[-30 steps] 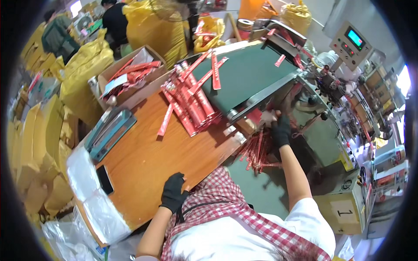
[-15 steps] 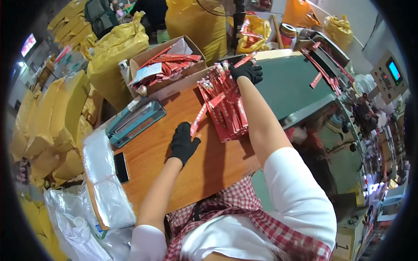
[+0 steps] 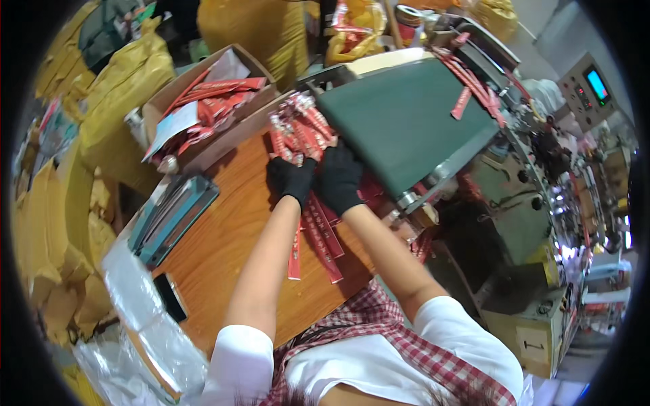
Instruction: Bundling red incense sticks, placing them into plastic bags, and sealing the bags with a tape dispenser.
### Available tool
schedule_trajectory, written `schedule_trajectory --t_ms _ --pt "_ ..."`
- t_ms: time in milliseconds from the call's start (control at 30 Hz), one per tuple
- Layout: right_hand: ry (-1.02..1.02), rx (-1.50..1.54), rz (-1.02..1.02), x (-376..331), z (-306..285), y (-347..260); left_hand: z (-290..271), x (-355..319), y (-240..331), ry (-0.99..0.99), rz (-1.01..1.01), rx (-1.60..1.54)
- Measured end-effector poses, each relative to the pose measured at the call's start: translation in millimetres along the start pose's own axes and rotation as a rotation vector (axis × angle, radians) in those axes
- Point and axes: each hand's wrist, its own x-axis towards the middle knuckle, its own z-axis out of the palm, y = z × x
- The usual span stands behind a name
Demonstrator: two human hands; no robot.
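Observation:
A bunch of slim red stick packets (image 3: 298, 125) lies on the wooden table (image 3: 223, 237), its far ends pointing toward the belt. My left hand (image 3: 291, 178), in a black glove with bare fingertips, is closed around the bunch from the left. From the other side my right hand (image 3: 340, 177), gloved the same way, presses its fingers against the packets; the two hands almost touch. Several flat red packets (image 3: 321, 233) stick out below my hands toward me. Parts of the bunch are hidden under the gloves.
A green conveyor belt (image 3: 406, 115) adjoins the table at right, with loose red packets (image 3: 467, 81) at its far end. A cardboard box (image 3: 233, 128) of red packets stands at the back left. Nearer are a teal tool (image 3: 172, 216), a phone (image 3: 169, 298) and clear plastic bags (image 3: 139, 291).
My left hand has moved forward and right onto the packets. My right hand has come back from their far end to their right side. The view has shifted to the right.

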Motion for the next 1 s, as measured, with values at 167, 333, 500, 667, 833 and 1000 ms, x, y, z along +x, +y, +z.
schedule_trajectory --t_ms 167,333,500,667,833,1000 --pt "-0.143 -0.007 0.094 6 1 -24 -9 12 -4 0.108 -0.130 -0.204" --pt "0.012 -0.048 -0.105 -14 33 -28 -24 1 -27 -0.094 -0.157 -0.587" --pt "-0.033 0.087 -0.226 10 -19 -29 -70 -3 -51 0.007 -0.210 -0.630" --pt "-0.238 0.188 0.176 37 44 22 -85 -11 -33 -0.101 -0.288 -0.259" --pt "-0.467 0.475 0.200 43 42 14 -82 -11 -22 -0.079 -0.316 -0.436" --pt "-0.579 0.719 0.113 -21 54 -14 -86 -8 -57 -0.582 -0.311 -1.013"
